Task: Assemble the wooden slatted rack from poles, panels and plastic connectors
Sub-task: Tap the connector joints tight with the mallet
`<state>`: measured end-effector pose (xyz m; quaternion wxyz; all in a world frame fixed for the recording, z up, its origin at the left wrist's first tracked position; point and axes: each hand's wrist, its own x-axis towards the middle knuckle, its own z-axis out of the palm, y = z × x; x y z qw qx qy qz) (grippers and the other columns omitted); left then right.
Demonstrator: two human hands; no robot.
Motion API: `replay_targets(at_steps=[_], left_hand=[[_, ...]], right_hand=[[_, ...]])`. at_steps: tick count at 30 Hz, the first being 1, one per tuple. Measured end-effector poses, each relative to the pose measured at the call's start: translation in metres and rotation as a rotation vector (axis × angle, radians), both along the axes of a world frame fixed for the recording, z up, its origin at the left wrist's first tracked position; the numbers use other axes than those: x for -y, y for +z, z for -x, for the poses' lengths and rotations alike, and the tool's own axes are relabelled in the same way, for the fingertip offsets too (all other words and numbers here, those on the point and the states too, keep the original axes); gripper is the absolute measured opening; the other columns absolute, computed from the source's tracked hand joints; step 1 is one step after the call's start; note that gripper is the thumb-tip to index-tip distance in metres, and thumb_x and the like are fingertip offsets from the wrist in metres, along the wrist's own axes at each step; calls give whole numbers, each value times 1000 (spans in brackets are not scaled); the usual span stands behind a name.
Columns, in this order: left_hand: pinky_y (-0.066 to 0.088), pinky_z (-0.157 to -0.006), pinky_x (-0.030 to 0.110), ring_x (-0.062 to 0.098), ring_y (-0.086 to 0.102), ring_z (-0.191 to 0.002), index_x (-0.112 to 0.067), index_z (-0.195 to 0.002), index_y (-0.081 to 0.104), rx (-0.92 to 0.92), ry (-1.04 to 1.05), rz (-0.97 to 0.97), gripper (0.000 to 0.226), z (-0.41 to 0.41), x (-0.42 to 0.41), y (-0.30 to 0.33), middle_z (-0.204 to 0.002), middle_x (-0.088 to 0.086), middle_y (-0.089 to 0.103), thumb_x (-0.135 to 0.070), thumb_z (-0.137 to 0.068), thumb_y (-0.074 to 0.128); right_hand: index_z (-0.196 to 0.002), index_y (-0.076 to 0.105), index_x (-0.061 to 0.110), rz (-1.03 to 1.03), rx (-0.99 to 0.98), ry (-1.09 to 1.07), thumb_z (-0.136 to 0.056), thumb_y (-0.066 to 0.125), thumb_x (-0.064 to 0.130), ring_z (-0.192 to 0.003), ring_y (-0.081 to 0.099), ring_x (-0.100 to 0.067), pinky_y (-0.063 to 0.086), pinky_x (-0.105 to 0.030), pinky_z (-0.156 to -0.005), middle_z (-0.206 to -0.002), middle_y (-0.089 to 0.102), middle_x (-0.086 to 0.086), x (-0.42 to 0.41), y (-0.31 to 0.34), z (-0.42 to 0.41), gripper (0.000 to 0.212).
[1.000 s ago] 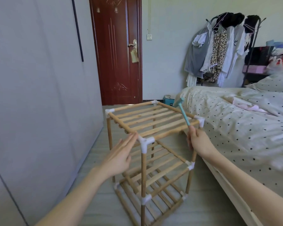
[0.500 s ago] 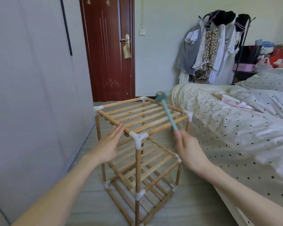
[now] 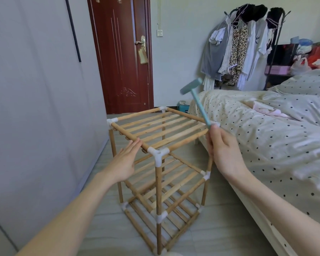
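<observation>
Three slatted tiers are seen on the rack (image 3: 156, 163), stood on the floor (image 3: 220, 228) between wall and bed (image 3: 266, 145). The top front pole (image 3: 129, 134) is touched by the flat left hand (image 3: 125, 161). A teal mallet (image 3: 197, 100) is gripped by the right hand (image 3: 224, 150), raised over the right corner.

Left hand (image 3: 125, 163) flat, right hand (image 3: 223, 150) gripping.

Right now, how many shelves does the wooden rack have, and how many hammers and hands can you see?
slatted shelves: 3 (top, middle, bottom)
blue hammer: 1
hands: 2 (left hand, right hand)
Total: 6
</observation>
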<state>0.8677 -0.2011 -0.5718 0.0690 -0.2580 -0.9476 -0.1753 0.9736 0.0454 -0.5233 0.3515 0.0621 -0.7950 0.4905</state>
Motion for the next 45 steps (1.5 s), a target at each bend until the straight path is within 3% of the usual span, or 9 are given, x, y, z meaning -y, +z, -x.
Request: replay_targets(at_steps=[4,9,13,18,22,26,30,40,45], left_hand=[[5,-119,32,8,-10,-144,-22,-150,-3,-2,15,4,83,2,-1,2,-158,-8,-10,11,-88,41],[6,-119,33,7,-9,-144,-23,-150,-1,17,0,-34,83,0,0,0,-157,-9,-9,13,-87,39],[6,-119,31,7,-8,-144,-24,-150,1,12,4,-40,85,1,2,-2,-158,-10,-7,13,-86,43],[9,-119,34,5,-9,-143,-26,-150,0,39,8,-65,86,-3,1,-1,-157,-12,-8,14,-86,41],[8,-119,33,6,-9,-143,-25,-150,0,41,6,-56,86,-4,-1,0,-157,-11,-8,15,-85,40],[9,-119,35,5,-9,-143,-25,-150,0,52,13,-47,85,-5,-2,0,-157,-11,-8,14,-87,40],[9,-119,36,5,-9,-143,-26,-150,-1,43,12,-24,83,-5,-3,-3,-157,-12,-9,11,-88,40],[10,-118,44,18,1,-146,-29,-147,24,-59,-36,201,51,30,-6,13,-156,-4,16,-43,-98,32],[21,-110,43,20,39,-119,-29,-123,52,-274,25,180,37,26,-21,14,-113,-6,43,-49,-92,43]], right_hand=[[-73,46,19,-505,506,84,-99,23,43,-48,37,-4,35,-20,-53,-60,43,6,11,-30,-11,42],[-61,38,20,-72,-11,-33,-99,27,45,-45,34,-4,31,-16,-46,-49,39,8,-2,-1,-1,46],[-66,39,21,-436,473,60,-101,26,39,-49,38,-9,38,-21,-52,-57,42,6,8,-21,-11,42],[-62,37,20,-83,-83,-44,-96,22,50,-48,36,-9,33,-19,-49,-51,40,6,7,7,-1,48],[-65,41,18,-452,485,73,-99,26,42,-51,38,-12,43,-29,-60,-59,43,1,1,-27,-7,44],[-60,38,19,-28,-63,-70,-98,26,45,-46,34,-6,30,-17,-46,-51,37,7,-6,-13,-6,47],[-69,47,17,-468,498,95,-98,24,43,-44,39,-4,37,-17,-52,-54,41,6,4,-57,-17,45],[-74,54,11,241,363,130,-101,26,33,-71,58,-14,52,-27,-65,-76,62,-7,9,-63,-2,45],[-91,62,9,438,409,138,-102,23,31,-89,63,-12,55,-20,-67,-94,67,-4,4,-82,8,46]])
